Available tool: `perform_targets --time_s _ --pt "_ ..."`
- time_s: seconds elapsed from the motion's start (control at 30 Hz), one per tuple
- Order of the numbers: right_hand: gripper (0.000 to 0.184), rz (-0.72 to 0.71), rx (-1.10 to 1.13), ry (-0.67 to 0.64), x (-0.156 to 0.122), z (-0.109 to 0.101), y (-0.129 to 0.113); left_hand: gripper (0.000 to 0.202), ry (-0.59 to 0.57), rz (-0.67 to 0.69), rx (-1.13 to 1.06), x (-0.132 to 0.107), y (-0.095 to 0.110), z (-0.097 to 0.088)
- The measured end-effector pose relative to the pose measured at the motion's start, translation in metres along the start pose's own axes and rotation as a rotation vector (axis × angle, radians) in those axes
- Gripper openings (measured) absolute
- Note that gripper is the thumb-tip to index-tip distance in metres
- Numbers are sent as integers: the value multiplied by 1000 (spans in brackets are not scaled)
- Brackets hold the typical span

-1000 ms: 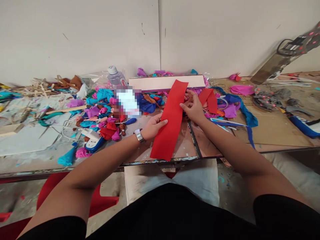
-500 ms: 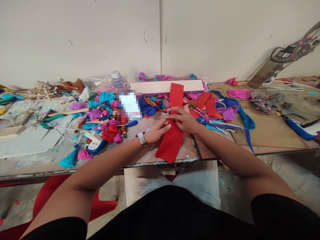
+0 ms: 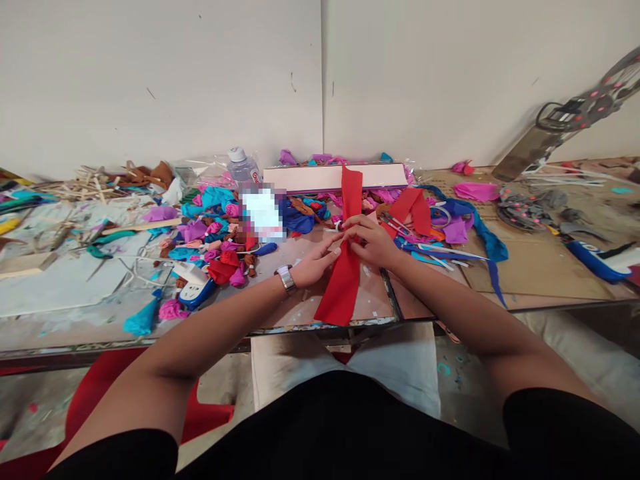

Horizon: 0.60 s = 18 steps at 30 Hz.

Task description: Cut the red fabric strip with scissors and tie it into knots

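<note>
Here both hands met at the middle of a red strip [image 3: 339, 291], out over the bare part of the table [image 3: 287, 310], right in front of the person. The strip was narrow at the fingers and broad at both ends: the lower end spread toward the table's near edge, the upper end stood up across the view of a long pale box [image 3: 305, 179]. The right hand [image 3: 374, 243] had its fingers curled over that waist, closed on the cloth. The left hand [image 3: 314, 264], a watch [image 3: 287, 279] at its wrist, came in from the other side, fingers fairly straight, thumb right at the strip's edge; its fingertips were partly hidden, so how firmly they gripped, one could not tell. A small white piece [image 3: 334, 228] showed just beyond the fingertips, too small to make out. Off to the left, a crowded heap of coloured bundles [image 3: 215, 245], with a blue-and-white socket block [image 3: 197, 293] at its near side! To the right lay another red piece [image 3: 423, 212], folded over, near some blue strips [image 3: 495, 280].
</note>
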State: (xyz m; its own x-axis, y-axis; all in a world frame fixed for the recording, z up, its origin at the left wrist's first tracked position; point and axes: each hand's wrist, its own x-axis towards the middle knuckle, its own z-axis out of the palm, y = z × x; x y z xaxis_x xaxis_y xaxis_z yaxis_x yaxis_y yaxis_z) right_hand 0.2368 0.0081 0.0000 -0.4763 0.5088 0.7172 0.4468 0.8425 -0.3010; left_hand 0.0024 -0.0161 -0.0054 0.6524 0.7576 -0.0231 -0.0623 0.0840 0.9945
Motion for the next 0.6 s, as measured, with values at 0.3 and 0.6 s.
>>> perform_targets --time_s 0.3,0.6 --pt "20 36 -12 60 2 -2 0 95 40 7 -36 3 2 2" --pt "12 69 -20 127 0 -1 1 57 343 47 38 7 0 -1"
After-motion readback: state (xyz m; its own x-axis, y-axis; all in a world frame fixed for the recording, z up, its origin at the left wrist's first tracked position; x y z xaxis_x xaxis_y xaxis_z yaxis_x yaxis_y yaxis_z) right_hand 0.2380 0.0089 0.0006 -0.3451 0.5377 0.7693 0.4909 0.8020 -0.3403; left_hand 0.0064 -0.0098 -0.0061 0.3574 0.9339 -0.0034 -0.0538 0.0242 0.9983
